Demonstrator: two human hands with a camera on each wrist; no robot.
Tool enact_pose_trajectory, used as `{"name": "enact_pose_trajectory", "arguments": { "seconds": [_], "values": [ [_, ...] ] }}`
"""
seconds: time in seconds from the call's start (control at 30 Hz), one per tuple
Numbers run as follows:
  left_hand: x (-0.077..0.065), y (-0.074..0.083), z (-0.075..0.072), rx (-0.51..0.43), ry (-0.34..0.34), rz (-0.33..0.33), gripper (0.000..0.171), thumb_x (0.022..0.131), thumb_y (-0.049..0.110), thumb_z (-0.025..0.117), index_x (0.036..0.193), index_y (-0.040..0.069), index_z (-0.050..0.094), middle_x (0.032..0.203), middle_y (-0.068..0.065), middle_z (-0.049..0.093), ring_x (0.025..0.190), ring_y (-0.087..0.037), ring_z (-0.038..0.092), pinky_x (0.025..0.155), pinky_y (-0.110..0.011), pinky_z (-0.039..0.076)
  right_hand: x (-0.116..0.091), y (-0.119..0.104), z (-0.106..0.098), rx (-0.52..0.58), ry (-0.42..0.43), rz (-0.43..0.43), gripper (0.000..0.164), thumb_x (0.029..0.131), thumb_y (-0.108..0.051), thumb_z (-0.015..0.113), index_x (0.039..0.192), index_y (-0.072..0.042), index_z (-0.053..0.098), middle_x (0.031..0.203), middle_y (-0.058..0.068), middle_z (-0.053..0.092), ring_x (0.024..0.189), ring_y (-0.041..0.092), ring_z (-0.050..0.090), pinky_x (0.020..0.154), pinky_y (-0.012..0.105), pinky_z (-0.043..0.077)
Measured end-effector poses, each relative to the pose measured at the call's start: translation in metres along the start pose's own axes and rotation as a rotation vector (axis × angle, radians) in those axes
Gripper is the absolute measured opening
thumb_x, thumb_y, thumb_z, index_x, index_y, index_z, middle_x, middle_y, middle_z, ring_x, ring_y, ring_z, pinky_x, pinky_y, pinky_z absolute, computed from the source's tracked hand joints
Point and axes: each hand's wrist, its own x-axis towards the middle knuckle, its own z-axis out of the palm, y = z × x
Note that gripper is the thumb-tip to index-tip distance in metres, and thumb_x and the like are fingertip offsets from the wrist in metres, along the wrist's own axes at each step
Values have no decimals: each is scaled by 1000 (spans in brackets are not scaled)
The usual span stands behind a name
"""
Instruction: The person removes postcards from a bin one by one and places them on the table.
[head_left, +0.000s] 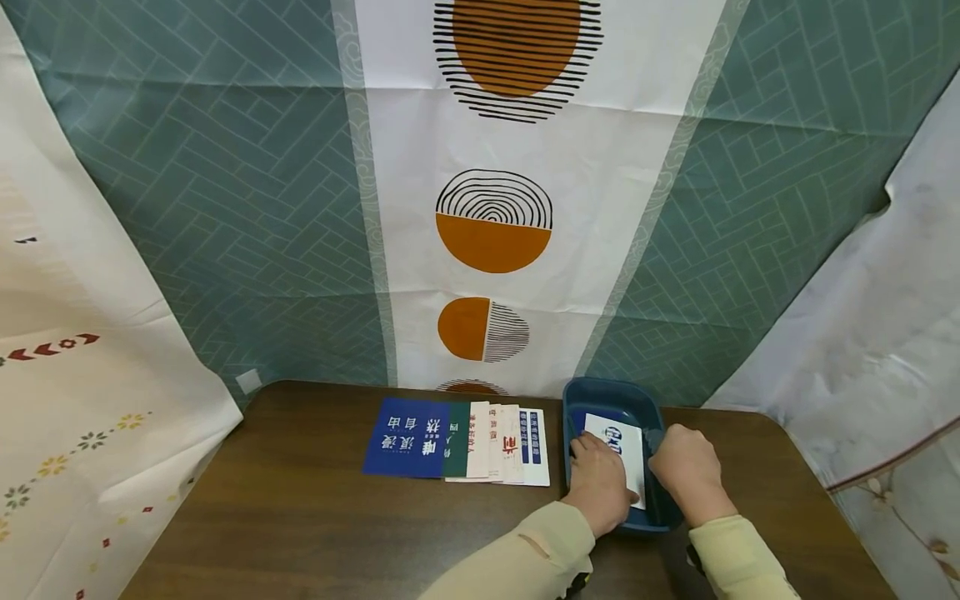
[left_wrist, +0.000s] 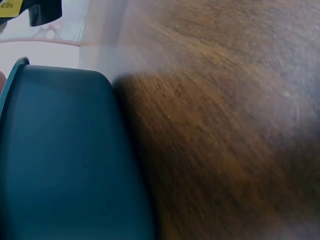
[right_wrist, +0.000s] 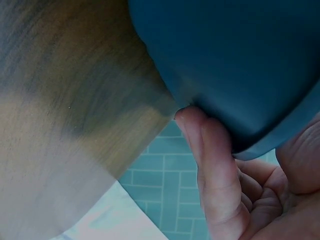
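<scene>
A dark blue plastic bin [head_left: 615,390] stands on the table at the right of the head view. Inside it, a white card [head_left: 636,446] with blue print overlaps a blue card [head_left: 580,417]. My left hand [head_left: 602,482] reaches over the bin's near left side and grips the white card's lower part, thumb at the right edge and fingers at the left. My right hand [head_left: 686,467] holds the bin's right rim. In the right wrist view, its fingers [right_wrist: 217,175] press against the outer wall. The left wrist view mostly shows the bin's outer side [left_wrist: 75,150].
Left of the bin, a row of overlapping cards lies on the brown wooden table [head_left: 337,533]: a large blue one [head_left: 405,450], a green one [head_left: 457,442] and several white ones [head_left: 510,467]. A patterned cloth [head_left: 495,142] hangs behind the table's far edge.
</scene>
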Motion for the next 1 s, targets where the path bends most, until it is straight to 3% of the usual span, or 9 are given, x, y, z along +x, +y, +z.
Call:
{"name": "enact_pose_trajectory", "arguments": {
  "seconds": [0.27,0.4,0.63,0.87,1.0],
  "values": [
    [2,0,-2,-41,22,-33,109,58,70,71,134,-2,41,122,-14,51,107,-25,45,84,-26,43,1,-2,-1,3,15,-8,27,71,-13,65,83,9,57,71,18,55,55,26,49,51,44,48],
    [1,-1,-2,-5,54,-20,104,58,66,73,132,-1,43,121,-13,52,106,-25,46,84,-26,43,1,-2,0,2,11,-5,27,71,-14,65,83,9,57,72,18,55,56,27,49,51,44,48],
    [-1,-6,-4,64,219,2,73,73,45,70,128,2,50,111,-10,54,98,-22,47,80,-24,43,1,-2,0,-2,-2,1,23,73,-13,62,81,7,57,70,16,54,56,26,49,50,42,47],
    [-3,-15,-8,30,305,55,67,74,40,73,125,2,53,112,-10,57,96,-19,53,74,-23,47,0,-2,1,-10,14,-11,22,74,-12,61,81,8,57,70,17,55,56,26,49,50,43,47],
    [-7,-23,-12,-29,360,86,64,72,36,76,121,2,55,102,-8,59,84,-16,56,66,-23,49,0,-2,1,-12,9,-7,23,74,-13,62,83,8,57,72,18,56,57,27,50,51,44,47]
  ]
}}
